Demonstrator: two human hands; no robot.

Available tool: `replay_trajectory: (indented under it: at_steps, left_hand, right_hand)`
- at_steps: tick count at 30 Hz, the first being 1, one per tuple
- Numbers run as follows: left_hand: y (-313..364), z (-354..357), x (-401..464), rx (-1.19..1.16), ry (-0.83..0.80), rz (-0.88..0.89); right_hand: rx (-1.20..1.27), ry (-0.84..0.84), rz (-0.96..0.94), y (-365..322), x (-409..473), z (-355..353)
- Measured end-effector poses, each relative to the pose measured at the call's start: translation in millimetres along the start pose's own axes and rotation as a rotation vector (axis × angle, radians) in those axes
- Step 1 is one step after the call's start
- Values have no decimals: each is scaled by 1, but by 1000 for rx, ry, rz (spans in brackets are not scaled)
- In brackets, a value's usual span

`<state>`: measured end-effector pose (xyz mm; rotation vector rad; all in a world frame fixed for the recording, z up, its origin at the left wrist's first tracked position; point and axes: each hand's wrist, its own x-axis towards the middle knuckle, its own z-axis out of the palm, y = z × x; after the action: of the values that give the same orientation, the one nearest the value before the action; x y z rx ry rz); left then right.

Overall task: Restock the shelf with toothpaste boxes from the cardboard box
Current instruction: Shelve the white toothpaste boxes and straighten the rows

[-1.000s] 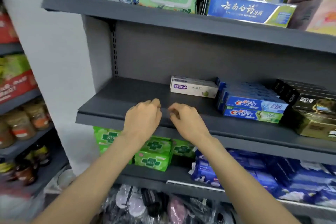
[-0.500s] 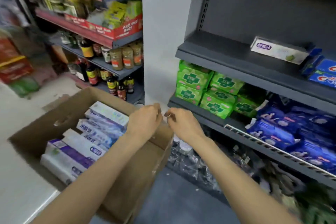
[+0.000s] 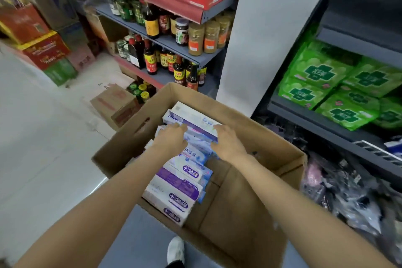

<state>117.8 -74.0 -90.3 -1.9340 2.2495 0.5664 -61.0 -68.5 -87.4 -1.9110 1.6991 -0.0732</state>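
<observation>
Both hands reach down into the open cardboard box (image 3: 250, 191) on the floor. The left hand (image 3: 171, 139) and the right hand (image 3: 227, 142) lie on either end of one long toothpaste box (image 3: 193, 122) at the top of the pile, fingers bent over its near edge, so each appears to grasp an end of it; the fingertips themselves are hidden behind the knuckles.

That toothpaste box is slim and oblong, mostly white to pale blue, with a purple stripe running along its length and blurred lettering at its left end. It lies crosswise at the far side of the carton, resting on the others.

Below it, the remaining toothpaste boxes (image 3: 180, 183) fill the left half of the carton in a loose stack, white and purple, several showing a rounded purple logo with a plus sign. The right half of the carton shows bare brown bottom and flaps.

To the right stands a dark grey shelf (image 3: 326, 119) holding green packets (image 3: 322, 76) with cross marks. Beyond the carton, another rack carries sauce bottles (image 3: 150, 56) and jars. A white shoe (image 3: 175, 250) shows at the lower edge.
</observation>
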Motion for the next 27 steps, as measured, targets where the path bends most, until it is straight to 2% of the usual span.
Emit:
replay_trajectory:
  at_steps: [6, 10, 12, 14, 16, 18, 20, 22, 23, 25, 27]
  left_hand:
    - [-43, 19, 44, 106, -152, 84]
    - [-60, 40, 56, 104, -277, 77]
    - [-64, 45, 58, 105, -260, 100]
    - [-67, 46, 61, 89, -231, 114]
    - [-69, 47, 62, 64, -212, 124]
    - [-67, 45, 58, 5, -181, 124]
    - [-65, 43, 50, -75, -75, 160]
    - [-66, 40, 39, -159, -8, 242]
    - [-67, 39, 34, -211, -43, 280]
    - [-67, 35, 26, -242, -235, 322]
    - [-66, 35, 24, -95, -393, 357]
  right_hand:
    - [-97, -67, 90, -8, 61, 24]
    - [-241, 40, 180, -10, 81, 41]
    - [-248, 68, 212, -9, 81, 44]
    - [-173, 17, 226, -7, 79, 42]
    - [-46, -69, 231, -4, 75, 37]
    - [260, -144, 286, -1, 63, 33]
    - [637, -219, 367, -1, 44, 29]
    - [846, -254, 393, 1, 26, 28]
    - [917, -279, 392, 2, 19, 29]
    - [1039, -326, 376, 1, 10, 31]
    - [1152, -347, 364, 1, 4, 36]
